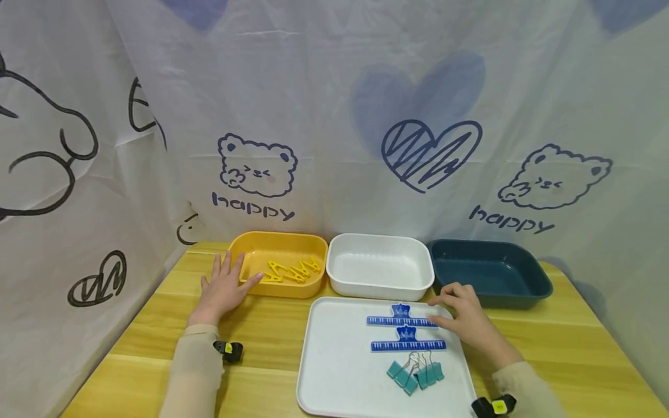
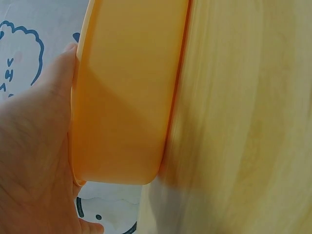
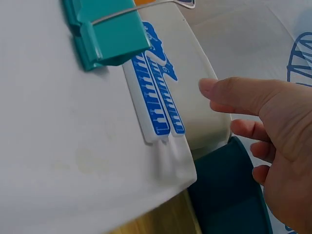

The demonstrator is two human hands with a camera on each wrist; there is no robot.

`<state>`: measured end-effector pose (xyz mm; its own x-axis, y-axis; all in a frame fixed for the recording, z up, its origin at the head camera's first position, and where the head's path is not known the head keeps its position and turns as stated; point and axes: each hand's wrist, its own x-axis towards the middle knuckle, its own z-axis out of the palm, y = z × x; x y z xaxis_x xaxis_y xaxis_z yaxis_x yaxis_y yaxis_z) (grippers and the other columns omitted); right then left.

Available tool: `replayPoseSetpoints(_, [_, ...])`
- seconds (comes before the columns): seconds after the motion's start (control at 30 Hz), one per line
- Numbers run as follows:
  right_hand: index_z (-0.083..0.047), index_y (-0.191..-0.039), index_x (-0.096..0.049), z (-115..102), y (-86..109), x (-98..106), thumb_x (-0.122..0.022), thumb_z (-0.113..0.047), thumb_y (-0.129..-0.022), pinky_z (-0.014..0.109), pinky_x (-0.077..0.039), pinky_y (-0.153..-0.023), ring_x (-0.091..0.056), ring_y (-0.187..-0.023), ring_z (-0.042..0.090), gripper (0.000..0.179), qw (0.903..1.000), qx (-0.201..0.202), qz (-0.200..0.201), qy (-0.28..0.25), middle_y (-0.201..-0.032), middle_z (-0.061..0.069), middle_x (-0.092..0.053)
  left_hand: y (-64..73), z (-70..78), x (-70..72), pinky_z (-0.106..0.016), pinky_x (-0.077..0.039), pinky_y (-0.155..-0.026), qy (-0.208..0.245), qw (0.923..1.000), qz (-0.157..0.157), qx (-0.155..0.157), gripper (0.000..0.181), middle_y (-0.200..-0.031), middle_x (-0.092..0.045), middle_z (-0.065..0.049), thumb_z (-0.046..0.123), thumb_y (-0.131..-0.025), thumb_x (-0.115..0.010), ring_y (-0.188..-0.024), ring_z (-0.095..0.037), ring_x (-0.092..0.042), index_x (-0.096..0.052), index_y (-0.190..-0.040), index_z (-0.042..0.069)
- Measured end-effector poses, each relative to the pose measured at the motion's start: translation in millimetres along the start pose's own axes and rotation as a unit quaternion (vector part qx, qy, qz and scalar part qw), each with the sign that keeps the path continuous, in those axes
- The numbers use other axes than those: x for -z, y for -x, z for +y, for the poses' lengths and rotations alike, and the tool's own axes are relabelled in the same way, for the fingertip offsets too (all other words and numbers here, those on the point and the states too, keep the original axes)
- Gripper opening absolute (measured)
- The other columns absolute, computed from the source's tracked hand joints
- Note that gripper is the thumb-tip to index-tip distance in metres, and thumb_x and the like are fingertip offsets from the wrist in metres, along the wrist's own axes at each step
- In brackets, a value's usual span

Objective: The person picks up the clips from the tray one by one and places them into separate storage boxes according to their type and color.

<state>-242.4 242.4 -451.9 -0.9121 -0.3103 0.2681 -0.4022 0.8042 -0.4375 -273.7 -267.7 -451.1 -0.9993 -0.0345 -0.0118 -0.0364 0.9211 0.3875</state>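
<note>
My left hand [image 1: 223,290] rests with spread fingers on the front left rim of the yellow bin [image 1: 235,247]. Several small yellow clips [image 1: 295,271] lie inside that bin. Over the right edge of the white tray [image 1: 329,360], my right hand [image 1: 465,313] hovers with thumb and index finger apart, holding nothing. Closest to it is the far blue piano-key clip [image 1: 402,321]. A second blue piano-key clip [image 1: 407,346] lies just in front, parallel to the first. Nearer still on the tray are teal binder clips [image 1: 428,375], their wire handles touching or overlapping.
A white bin [image 1: 380,287] stands in the middle of the back row, with a dark teal bin [image 1: 514,301] to its right. Behind the wooden table [image 1: 261,354] hangs a printed white cloth [image 1: 334,145].
</note>
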Motion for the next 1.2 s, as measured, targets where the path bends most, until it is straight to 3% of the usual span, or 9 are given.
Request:
replayPoseSetpoints(0.27, [-0.017, -0.096, -0.076, 9, -1.9, -3, -0.082, -0.024, -0.077, 0.041, -0.034, -0.082, -0.036, -0.103, 0.023, 0.021, 0.9986, -0.023, -0.047, 0.006, -0.104, 0.0, -0.053, 0.5, 0.2, 1.7, -0.08, 0.0, -0.107, -0.002, 1.0, 0.0, 0.0, 0.094, -0.163, 0.004, -0.025, 0.073, -0.093, -0.032, -0.149, -0.045, 0.012, -0.01, -0.157, 0.009])
replayPoseSetpoints(0.67, [-0.02, -0.091, -0.078, 13, -0.4, -5, -0.084, -0.023, -0.074, 0.042, -0.033, -0.082, -0.038, -0.102, 0.024, 0.019, 0.9962, -0.017, -0.064, 0.056, -0.103, -0.001, -0.054, 1.5, 1.5, 3.3, -0.08, -0.001, -0.107, -0.001, 1.0, 0.001, 0.002, 0.094, -0.163, 0.003, -0.025, 0.073, -0.093, -0.033, -0.149, -0.045, 0.01, -0.011, -0.157, 0.009])
replayPoseSetpoints(1.2, [-0.02, -0.09, -0.077, 10, 0.7, -7, -0.085, -0.027, -0.073, 0.041, -0.034, -0.082, -0.039, -0.101, 0.023, 0.02, 0.9922, -0.023, -0.091, 0.082, -0.106, 0.002, -0.056, 1.4, 3.2, 2.2, -0.08, -0.001, -0.106, 0.0, 1.0, -0.002, 0.0, 0.094, -0.162, 0.003, -0.026, 0.073, -0.092, -0.033, -0.149, -0.046, 0.011, -0.011, -0.157, 0.008])
